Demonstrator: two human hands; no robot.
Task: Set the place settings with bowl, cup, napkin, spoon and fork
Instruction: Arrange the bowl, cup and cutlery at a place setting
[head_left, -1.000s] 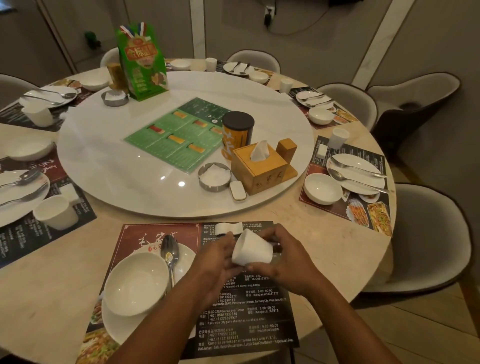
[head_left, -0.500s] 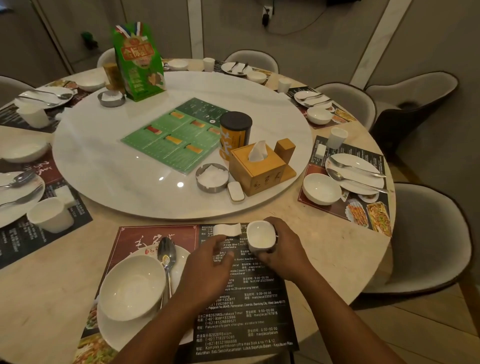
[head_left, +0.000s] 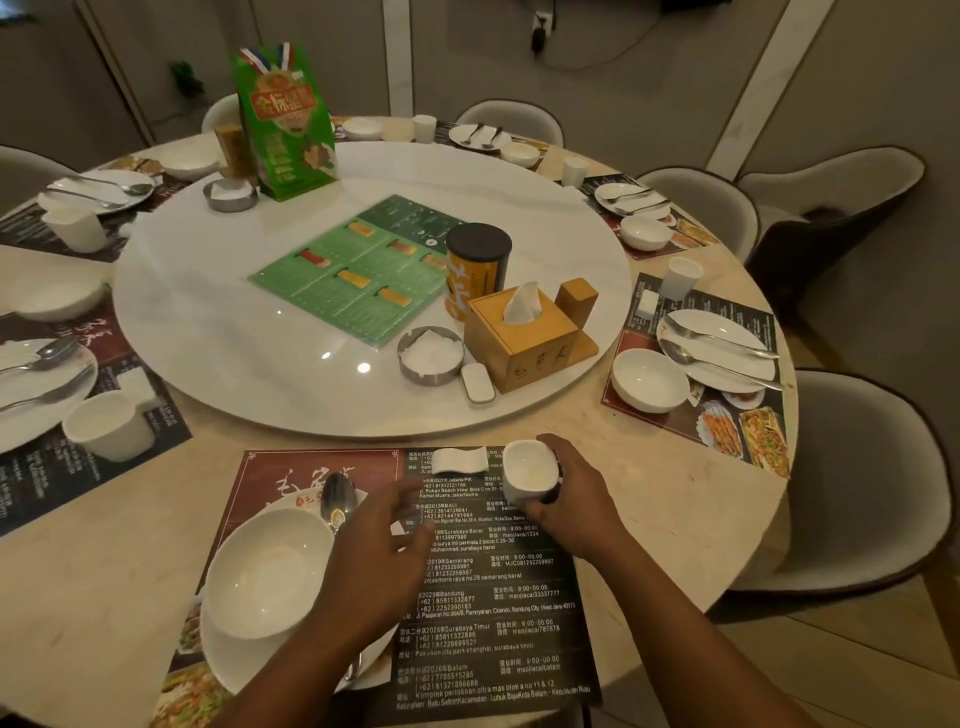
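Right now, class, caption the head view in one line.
Right hand holds a white cup at the placemat's far edge; left hand open beside the bowl.

To the right of the right hand (head_left: 576, 499) the table (head_left: 675, 519) lies bare. Between it and the left hand (head_left: 374, 551) runs open placemat (head_left: 488, 582). A small white rest (head_left: 460, 460) sits just left of its cup (head_left: 530, 470); the turntable (head_left: 311, 405) rises beyond. Bowl (head_left: 267, 571) and spoon (head_left: 336, 499) block the left hand's left.
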